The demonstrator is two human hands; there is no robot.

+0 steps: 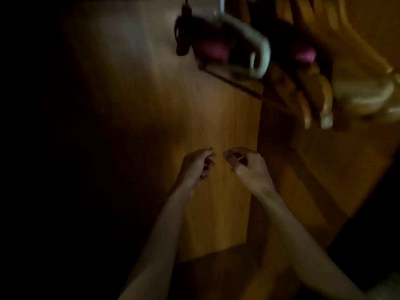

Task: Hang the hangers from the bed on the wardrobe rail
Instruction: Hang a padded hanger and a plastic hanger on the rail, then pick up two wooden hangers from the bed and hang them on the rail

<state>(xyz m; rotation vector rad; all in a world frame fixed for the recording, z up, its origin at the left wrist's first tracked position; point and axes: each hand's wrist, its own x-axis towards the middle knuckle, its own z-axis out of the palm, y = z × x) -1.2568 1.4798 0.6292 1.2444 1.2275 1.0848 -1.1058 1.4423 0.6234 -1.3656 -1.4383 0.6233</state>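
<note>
Hangers (311, 98), blurred wooden and pale ones, hang above both hands, fingers loosely curled, empty

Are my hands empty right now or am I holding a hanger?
Empty. The left hand and right hand hang loosely curled below the hangers, touching none.

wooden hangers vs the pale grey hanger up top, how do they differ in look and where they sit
The wooden hangers are warm orange-brown, while the pale grey hanger is a cool whitish grey. The wooden hangers form a bunch of several at the upper right; the pale grey hanger is a single one to their left, in front of dark items with pink patches. Both are blurred, both hang high in the wardrobe, and neither is touched by the left hand or the right hand.
</note>
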